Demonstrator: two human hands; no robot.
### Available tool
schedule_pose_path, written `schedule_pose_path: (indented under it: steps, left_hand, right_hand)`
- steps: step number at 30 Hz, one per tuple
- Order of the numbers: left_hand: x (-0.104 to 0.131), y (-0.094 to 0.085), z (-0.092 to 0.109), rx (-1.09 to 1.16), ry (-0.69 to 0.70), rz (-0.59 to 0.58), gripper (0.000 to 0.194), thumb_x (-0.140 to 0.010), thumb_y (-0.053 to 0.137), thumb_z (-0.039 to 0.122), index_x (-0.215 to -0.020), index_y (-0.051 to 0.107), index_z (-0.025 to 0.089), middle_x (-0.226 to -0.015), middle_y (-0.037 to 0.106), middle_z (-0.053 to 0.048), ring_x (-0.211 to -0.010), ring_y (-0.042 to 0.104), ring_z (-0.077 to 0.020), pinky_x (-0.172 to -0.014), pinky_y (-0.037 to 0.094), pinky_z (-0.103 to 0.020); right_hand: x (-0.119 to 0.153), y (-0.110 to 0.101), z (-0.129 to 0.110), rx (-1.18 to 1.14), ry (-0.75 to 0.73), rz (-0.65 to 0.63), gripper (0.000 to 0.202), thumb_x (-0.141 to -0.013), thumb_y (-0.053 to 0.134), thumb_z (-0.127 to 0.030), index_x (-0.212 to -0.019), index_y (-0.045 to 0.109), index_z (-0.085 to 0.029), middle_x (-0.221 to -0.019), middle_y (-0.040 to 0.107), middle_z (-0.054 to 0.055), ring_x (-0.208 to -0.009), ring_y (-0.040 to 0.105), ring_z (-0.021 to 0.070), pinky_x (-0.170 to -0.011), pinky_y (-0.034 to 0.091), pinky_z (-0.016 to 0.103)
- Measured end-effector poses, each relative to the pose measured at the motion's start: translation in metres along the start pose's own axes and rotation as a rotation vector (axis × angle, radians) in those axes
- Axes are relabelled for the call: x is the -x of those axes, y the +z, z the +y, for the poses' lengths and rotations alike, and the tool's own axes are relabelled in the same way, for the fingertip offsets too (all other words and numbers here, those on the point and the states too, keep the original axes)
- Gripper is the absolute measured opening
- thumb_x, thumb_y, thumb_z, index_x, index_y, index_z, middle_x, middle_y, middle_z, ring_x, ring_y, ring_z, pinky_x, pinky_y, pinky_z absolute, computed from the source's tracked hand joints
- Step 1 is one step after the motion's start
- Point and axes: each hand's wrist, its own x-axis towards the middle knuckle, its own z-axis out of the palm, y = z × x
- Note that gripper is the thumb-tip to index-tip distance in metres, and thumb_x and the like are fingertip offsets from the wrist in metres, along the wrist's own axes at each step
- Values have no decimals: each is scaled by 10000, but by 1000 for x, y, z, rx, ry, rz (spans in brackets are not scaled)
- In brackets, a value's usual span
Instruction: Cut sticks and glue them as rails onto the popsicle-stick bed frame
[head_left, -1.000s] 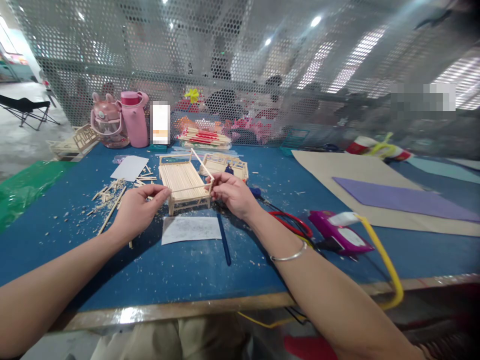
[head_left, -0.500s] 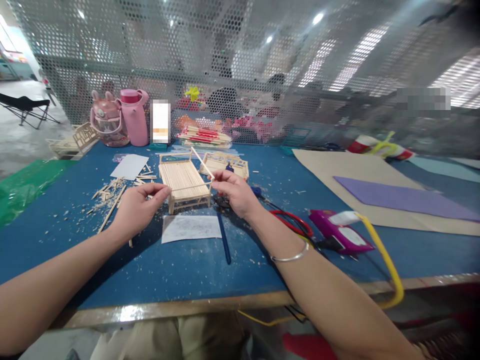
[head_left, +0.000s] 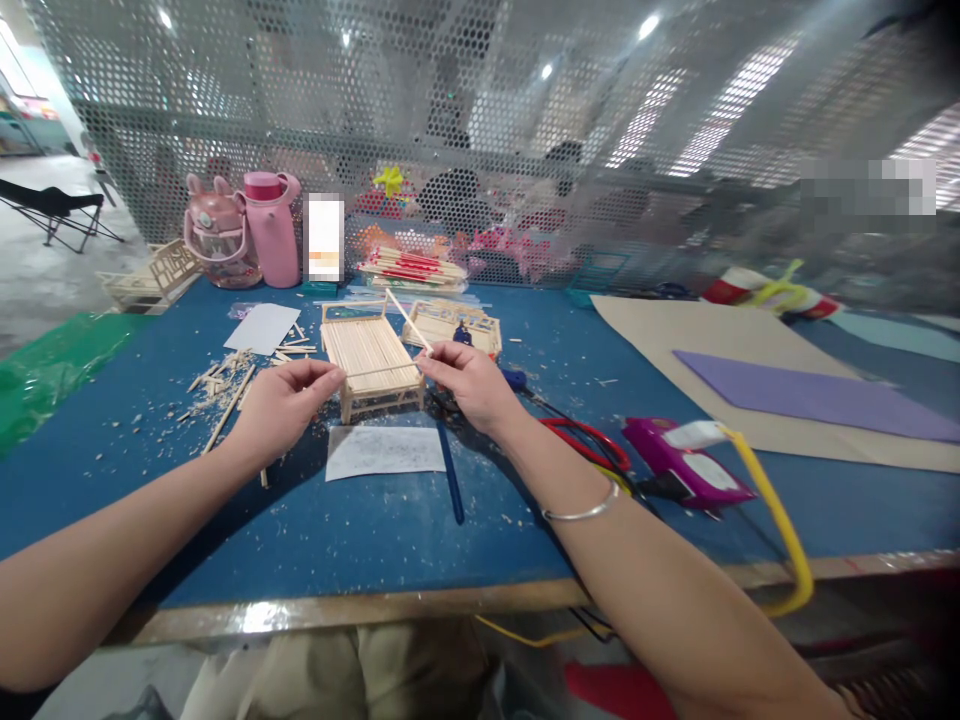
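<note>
A small bed-like frame of pale wooden sticks (head_left: 369, 352) stands on the blue table. My left hand (head_left: 289, 405) is closed at its near left corner, with thumb and index finger pinching one end of a thin stick (head_left: 381, 370) that spans the front. At the near right corner, my right hand (head_left: 474, 382) is closed on the other end of that thin stick. A second stick (head_left: 407, 322) slants up and left from the right fingertips. Just in front of the frame lies a white paper sheet (head_left: 385, 452).
Stick scraps (head_left: 221, 378) are scattered at the left. A blue tool (head_left: 451, 472) lies near the paper. To the right are a purple glue gun (head_left: 686, 465) with a yellow cable and purple foam (head_left: 810, 395). Pink bottles (head_left: 271, 235) stand behind.
The camera view has shifted slightly. The thin stick between my hands now sits a little lower against the frame, and both hands keep their pinch.
</note>
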Motion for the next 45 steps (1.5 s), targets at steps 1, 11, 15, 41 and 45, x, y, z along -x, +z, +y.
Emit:
schedule_pose_path:
  steps: [1, 11, 15, 41, 45]
  left_hand:
    - [0, 0, -1, -19, 19, 6, 337, -760, 562, 470, -850, 691, 172, -736, 686, -36, -552, 546, -128, -506, 432, -239]
    - [4, 4, 2, -140, 320, 70, 256, -826, 501, 355, -834, 677, 170, -903, 686, -75, -845, 614, -181, -625, 480, -250]
    - [4, 4, 3, -196, 496, 114, 222, -846, 505, 305, -862, 681, 170, -914, 673, -85, -877, 606, -178, -641, 484, -262]
    - [-11, -24, 1, -228, 98, 197, 287, -888, 328, 399, -807, 522, 204, -570, 455, 35, -518, 425, -146, -498, 308, -258]
    - [-2, -15, -9, 9, -49, 17, 348, -827, 415, 525, -682, 445, 210, -511, 374, 67, -473, 365, -118, -471, 291, -237]
  right_hand:
    - [0, 0, 1, 2, -4, -2, 237, -646, 684, -403, -690, 592, -189, -625, 511, -43, -561, 401, 83, -589, 349, 258]
    - [-1, 0, 3, 18, -11, 6, 254, -667, 662, -431, -705, 588, -191, -634, 498, -40, -578, 403, 91, -608, 348, 257]
    - [-1, 0, 3, -11, 8, 1, 268, -651, 677, -435, -692, 594, -183, -622, 496, -47, -557, 386, 80, -579, 332, 245]
    - [-9, -66, -5, 1347, 326, 127, 464, -680, 521, -97, -1141, 537, -144, -1206, 514, 178, -1063, 508, 325, -816, 408, 403]
    - [-12, -64, 6, 1360, 383, 73, 418, -662, 538, -96, -1071, 584, -172, -1077, 606, 155, -956, 589, 295, -732, 430, 338]
